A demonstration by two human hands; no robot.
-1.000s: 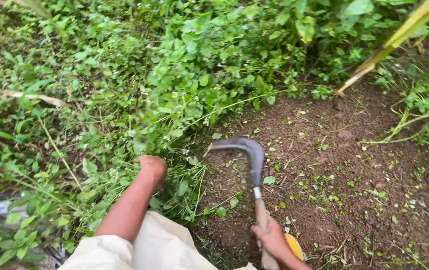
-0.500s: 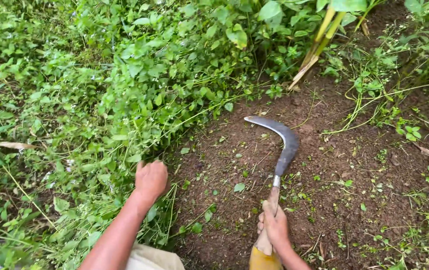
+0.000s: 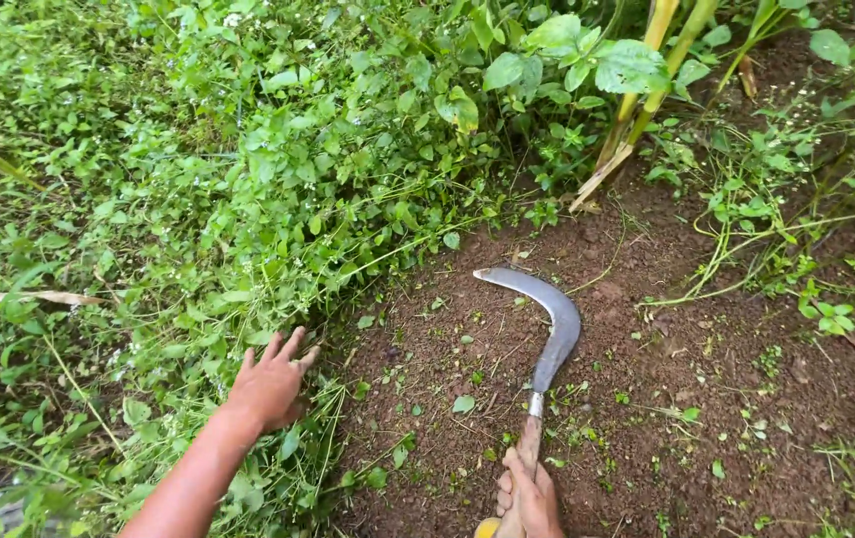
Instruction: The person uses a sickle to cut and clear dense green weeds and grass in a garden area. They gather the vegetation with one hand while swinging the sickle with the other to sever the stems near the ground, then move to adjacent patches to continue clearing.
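My right hand (image 3: 525, 496) grips the wooden handle of a sickle (image 3: 547, 339) at the bottom of the view. Its curved grey blade lies low over bare brown soil (image 3: 646, 399), its tip pointing left toward the weeds. My left hand (image 3: 270, 384) reaches forward with fingers spread, resting on the low green weeds (image 3: 248, 229) at the edge of the soil patch. It holds nothing.
Dense leafy weeds cover the left half and the top. Yellow-green plant stalks (image 3: 646, 90) rise at the upper right. Trailing vines (image 3: 746, 259) and small seedlings dot the soil on the right. A dry leaf (image 3: 34, 297) lies at the left.
My left hand has opened from a closed fist to spread fingers on the weeds. The sickle blade has shifted slightly as the view moved forward.
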